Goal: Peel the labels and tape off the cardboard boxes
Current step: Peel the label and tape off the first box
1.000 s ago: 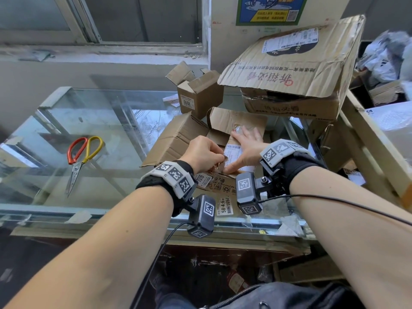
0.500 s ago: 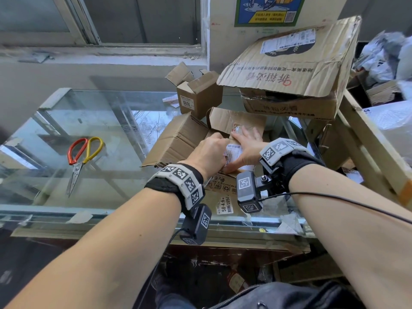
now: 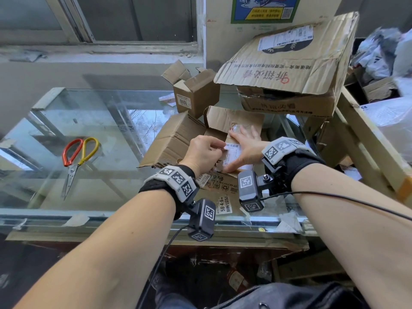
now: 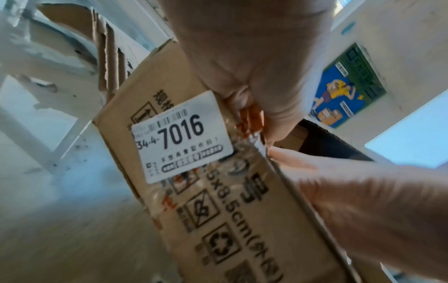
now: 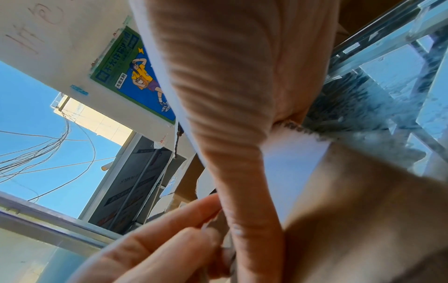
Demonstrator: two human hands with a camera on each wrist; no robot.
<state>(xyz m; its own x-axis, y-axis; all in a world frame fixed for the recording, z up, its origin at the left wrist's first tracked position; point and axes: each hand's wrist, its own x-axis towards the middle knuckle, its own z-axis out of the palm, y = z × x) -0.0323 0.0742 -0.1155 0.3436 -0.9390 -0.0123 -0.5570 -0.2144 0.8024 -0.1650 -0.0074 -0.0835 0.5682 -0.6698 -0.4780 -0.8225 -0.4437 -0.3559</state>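
**Peel low and slow while the box is pinned**

Nearest, the left hand point(image 3: 204, 152) pinches the edge of the white shipping label point(image 3: 233, 152) at 9 o'clock of the right hand point(image 3: 246, 146), which lies flat with straight fingers on the flattened box point(image 3: 178, 139) on the glass tabletop point(image 3: 93, 121). Judgement: pull close to the cardboard, steadily, lest the label tear. Farther, at 12 o'clock, 1 large box point(image 3: 287, 70) carries another label.

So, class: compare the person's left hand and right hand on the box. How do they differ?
The left hand is curled, pinching the white label's edge; the right hand lies flat with straight fingers, pressing the cardboard box down. The left peels, the right steadies. Both wear marker-tagged wrist cameras.
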